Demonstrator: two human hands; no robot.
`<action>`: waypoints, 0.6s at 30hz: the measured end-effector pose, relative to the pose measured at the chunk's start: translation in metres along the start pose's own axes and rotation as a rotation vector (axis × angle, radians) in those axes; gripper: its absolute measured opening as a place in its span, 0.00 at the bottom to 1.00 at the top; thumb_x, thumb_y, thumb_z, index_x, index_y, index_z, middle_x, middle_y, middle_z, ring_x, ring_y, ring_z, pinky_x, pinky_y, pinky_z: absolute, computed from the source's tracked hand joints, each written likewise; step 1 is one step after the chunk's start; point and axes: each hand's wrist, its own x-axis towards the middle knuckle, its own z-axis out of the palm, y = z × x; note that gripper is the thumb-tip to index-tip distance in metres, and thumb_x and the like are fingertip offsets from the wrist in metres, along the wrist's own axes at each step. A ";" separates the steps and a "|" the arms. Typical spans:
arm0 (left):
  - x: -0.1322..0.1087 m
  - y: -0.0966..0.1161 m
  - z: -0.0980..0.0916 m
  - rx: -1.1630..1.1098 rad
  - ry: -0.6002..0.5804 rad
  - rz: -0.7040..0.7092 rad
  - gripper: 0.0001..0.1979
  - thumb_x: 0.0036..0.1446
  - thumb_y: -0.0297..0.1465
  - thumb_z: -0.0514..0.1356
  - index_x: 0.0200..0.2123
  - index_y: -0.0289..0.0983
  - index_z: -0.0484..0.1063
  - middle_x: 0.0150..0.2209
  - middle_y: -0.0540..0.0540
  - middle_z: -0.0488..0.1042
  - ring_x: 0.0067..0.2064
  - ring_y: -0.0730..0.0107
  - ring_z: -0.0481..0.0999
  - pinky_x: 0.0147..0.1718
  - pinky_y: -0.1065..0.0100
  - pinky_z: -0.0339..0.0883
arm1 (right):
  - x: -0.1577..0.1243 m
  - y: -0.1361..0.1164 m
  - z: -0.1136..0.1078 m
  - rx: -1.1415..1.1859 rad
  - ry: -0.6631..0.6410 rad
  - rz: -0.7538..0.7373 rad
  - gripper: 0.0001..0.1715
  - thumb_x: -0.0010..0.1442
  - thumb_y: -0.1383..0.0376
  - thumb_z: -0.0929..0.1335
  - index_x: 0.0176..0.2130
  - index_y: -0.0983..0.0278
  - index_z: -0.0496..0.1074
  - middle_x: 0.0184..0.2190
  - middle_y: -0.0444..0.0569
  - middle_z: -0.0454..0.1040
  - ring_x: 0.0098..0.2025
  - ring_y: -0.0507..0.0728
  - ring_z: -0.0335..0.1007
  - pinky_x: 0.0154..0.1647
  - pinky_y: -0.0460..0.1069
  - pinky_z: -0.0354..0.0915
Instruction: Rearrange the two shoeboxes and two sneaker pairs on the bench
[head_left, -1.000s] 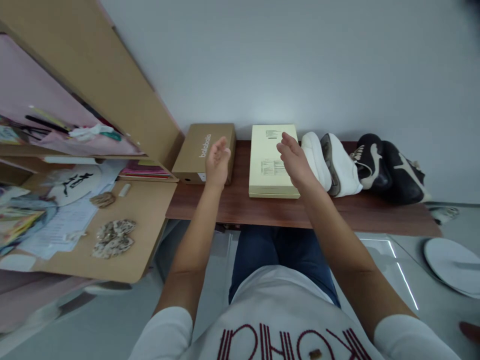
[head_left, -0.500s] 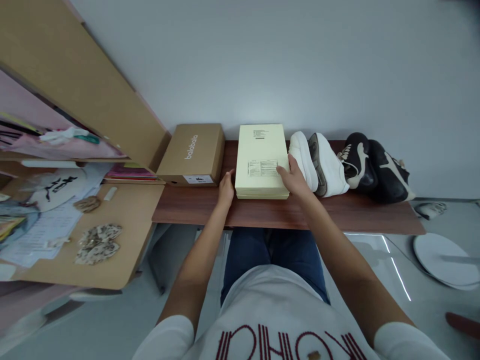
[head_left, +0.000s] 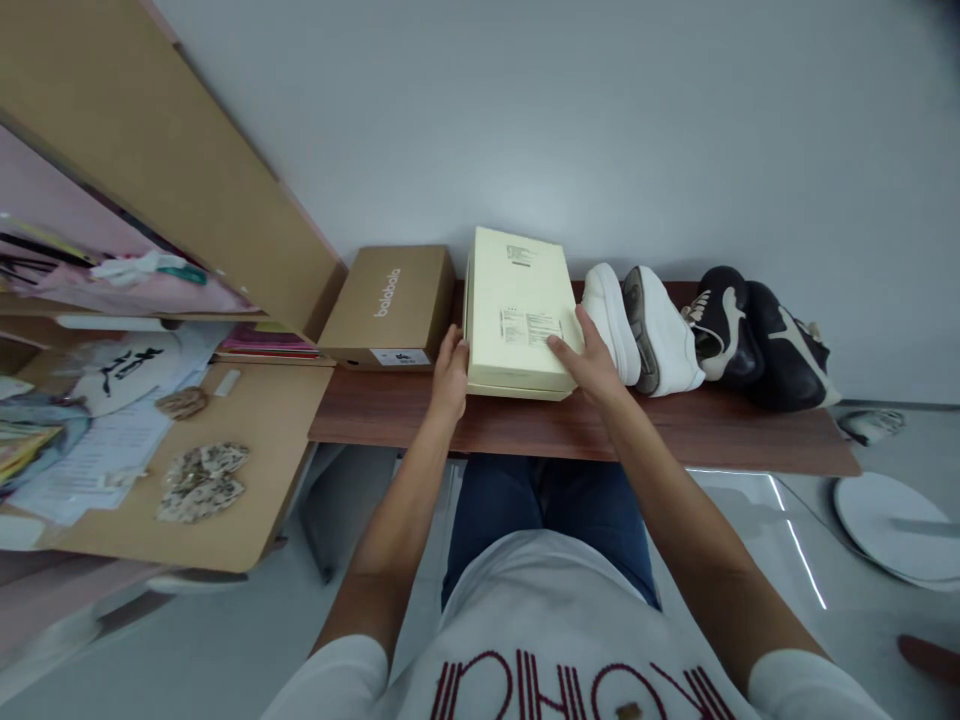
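A cream shoebox [head_left: 517,280] with printed labels on its lid sits between my hands on the dark wooden board. It is tilted, its left side raised. My left hand [head_left: 450,375] grips the left side near the front corner, some fingers hidden by the box. On the right side, my right hand [head_left: 589,358] holds the box, its thumb lying on the lid and the other fingers out of sight. A brown shoebox [head_left: 390,300] marked "balabala" stands just left of my left hand. Close by my right hand are white sneakers [head_left: 667,330].
Black shoes [head_left: 787,345] stand at the right end of the wooden board [head_left: 390,415]. To the left, a desk [head_left: 277,400] carries a white cap [head_left: 127,372], papers and a spotted hair bow [head_left: 202,480]. A wall rises behind the board.
The cream shoebox has gone from lying flat to tilted, its left side lifted. My left hand has moved up along with that side; my right hand stays at the right side.
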 end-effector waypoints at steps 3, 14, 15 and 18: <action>-0.004 0.032 -0.002 -0.078 0.004 0.002 0.31 0.57 0.44 0.66 0.63 0.44 0.68 0.65 0.43 0.69 0.68 0.55 0.66 0.65 0.58 0.62 | 0.001 -0.003 0.008 0.069 -0.053 -0.012 0.52 0.57 0.38 0.68 0.71 0.56 0.55 0.73 0.48 0.54 0.74 0.63 0.50 0.74 0.63 0.50; 0.002 0.068 0.006 -0.067 -0.058 0.091 0.35 0.51 0.35 0.72 0.62 0.42 0.69 0.61 0.42 0.74 0.64 0.50 0.71 0.62 0.53 0.67 | -0.008 -0.030 0.051 0.091 -0.222 -0.067 0.52 0.61 0.31 0.57 0.72 0.54 0.53 0.75 0.42 0.46 0.77 0.59 0.35 0.77 0.60 0.34; 0.003 0.066 0.008 -0.061 -0.050 0.097 0.36 0.51 0.34 0.72 0.63 0.43 0.69 0.62 0.42 0.73 0.64 0.50 0.70 0.63 0.52 0.66 | -0.007 -0.032 0.054 0.109 -0.230 -0.069 0.52 0.61 0.31 0.57 0.72 0.54 0.52 0.75 0.42 0.46 0.77 0.59 0.36 0.77 0.60 0.34; 0.007 0.062 0.012 -0.049 -0.041 0.104 0.36 0.51 0.31 0.71 0.64 0.43 0.67 0.63 0.42 0.72 0.66 0.50 0.69 0.64 0.50 0.64 | -0.005 -0.034 0.060 0.146 -0.249 -0.050 0.52 0.62 0.31 0.56 0.73 0.54 0.51 0.75 0.42 0.46 0.77 0.60 0.36 0.77 0.61 0.34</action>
